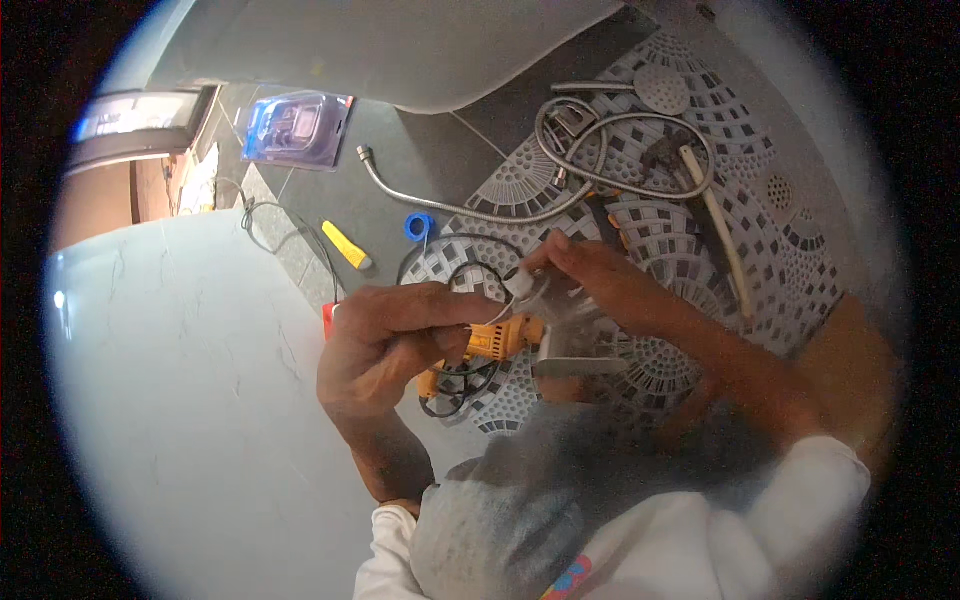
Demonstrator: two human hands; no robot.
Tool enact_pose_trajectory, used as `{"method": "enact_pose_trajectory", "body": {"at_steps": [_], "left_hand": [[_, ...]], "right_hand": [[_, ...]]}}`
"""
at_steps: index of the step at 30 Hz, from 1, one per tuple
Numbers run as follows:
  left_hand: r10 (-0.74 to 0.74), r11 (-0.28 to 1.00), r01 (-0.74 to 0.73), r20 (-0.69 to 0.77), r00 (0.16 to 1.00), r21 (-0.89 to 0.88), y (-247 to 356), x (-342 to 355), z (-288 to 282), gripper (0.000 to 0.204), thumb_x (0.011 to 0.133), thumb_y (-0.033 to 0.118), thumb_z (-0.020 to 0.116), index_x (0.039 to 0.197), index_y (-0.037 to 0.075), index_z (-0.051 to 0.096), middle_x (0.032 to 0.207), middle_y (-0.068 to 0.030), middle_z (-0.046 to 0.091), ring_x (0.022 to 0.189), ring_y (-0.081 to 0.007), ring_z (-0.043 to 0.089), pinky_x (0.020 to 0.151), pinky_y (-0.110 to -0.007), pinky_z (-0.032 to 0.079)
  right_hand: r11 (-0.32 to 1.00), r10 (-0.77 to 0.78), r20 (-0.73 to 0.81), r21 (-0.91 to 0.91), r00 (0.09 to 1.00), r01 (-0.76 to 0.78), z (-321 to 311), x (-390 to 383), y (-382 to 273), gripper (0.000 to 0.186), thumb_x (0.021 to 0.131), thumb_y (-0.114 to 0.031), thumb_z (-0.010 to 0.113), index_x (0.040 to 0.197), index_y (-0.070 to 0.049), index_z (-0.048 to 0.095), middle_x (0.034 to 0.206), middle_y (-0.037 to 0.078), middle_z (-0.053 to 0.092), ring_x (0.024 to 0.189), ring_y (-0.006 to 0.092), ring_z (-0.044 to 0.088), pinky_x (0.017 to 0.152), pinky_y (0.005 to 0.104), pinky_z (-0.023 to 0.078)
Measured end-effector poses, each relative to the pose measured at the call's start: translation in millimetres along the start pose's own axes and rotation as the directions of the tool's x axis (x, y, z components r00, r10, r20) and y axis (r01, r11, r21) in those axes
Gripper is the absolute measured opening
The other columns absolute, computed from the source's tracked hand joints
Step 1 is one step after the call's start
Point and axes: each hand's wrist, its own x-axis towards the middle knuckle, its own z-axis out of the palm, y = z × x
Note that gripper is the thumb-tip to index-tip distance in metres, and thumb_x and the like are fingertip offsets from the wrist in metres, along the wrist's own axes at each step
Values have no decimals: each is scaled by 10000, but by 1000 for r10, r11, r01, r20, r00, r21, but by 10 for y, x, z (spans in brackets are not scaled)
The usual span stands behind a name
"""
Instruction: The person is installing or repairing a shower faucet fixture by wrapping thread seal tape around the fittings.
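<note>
Locating the pale fitting (519,284): between left hand (382,345) and right hand (605,280), above the mosaic floor (780,275). Fingers bend close around it; which set clamps cannot be told. Probably light, stiff, slippery: grasp its body.

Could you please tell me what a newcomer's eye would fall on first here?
Likely the centre, where the left hand and right hand meet at a fitting with a whitish end. The orange power tool just below stands out against the patterned floor. Farther off, a looped metal hose sprawls towards the upper right, with a small blue roll near its left part.
</note>
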Motion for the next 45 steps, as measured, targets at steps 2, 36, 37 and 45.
{"method": "enact_pose_trajectory", "body": {"at_steps": [2,36,37,45], "left_hand": [[-31,998,32,-19,999,49,13,24,31,356,751,-69,493,1055,-70,678,672,-104,619,572,-136,577,524,-260,410],[-224,972,233,-215,951,21,-534,-111,-190,267,931,199,608,1011,-45,680,708,-18,598,629,-59,523,556,-222,419],[-225,972,234,-187,956,23,-641,-114,-240,251,929,192,612,998,-39,681,710,-15,602,632,-57,527,556,-222,423],[-286,899,295,-76,955,322,-718,315,-216,177,900,150,628,935,-14,685,753,-46,634,610,-85,517,558,-252,426]], "right_hand": [[999,-8,83,-46,996,12,-3,43,63,776,963,-647,227,1211,-5,587,1122,186,628,1055,293,592,966,421,426],[957,-22,-6,289,1000,23,-119,45,101,269,927,-279,583,1060,-56,654,908,4,625,828,90,557,770,269,462],[957,-30,9,290,1000,26,-132,55,106,273,917,-273,592,1065,-52,655,904,8,627,824,92,559,767,272,465],[983,-154,144,-75,978,166,-30,-84,-154,327,850,-261,642,1035,7,675,896,124,696,819,177,654,777,334,515]]}}
